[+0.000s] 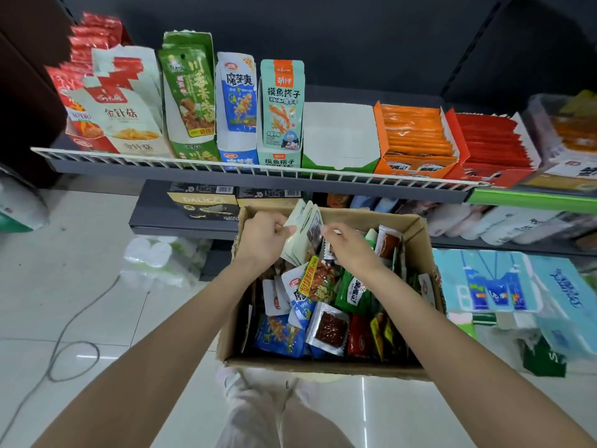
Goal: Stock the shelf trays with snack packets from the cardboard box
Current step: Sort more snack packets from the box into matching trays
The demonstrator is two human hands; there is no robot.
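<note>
Over the far end of the open brown cardboard box, which sits on the pale tiled floor in front of the shelf, the left hand has its fingers curled round a fanned stack of pale flat snack packets, holding them upright above the box's far rim. The right hand is just beside the stack, its fingertips pinched at the stack's right edge, apparently on a small packet there; exactly what it grips is hard to tell. The box under both hands is crowded with loose mixed packets in blue, green, red and clear wrappers.

On the grey shelf with the white wire front rail, the white cardboard tray with green sides near the middle looks empty, between the teal carton tray and the orange tray of orange packets.

The risks seem plain. The stack is fanned, not squared, so outer packets could slide free on the lift and drop back into the box or onto the floor. Slick wrappers and a one-sided grip would cause it. The packets could also catch the wire rail, or be put in a tray of the wrong kind.
</note>
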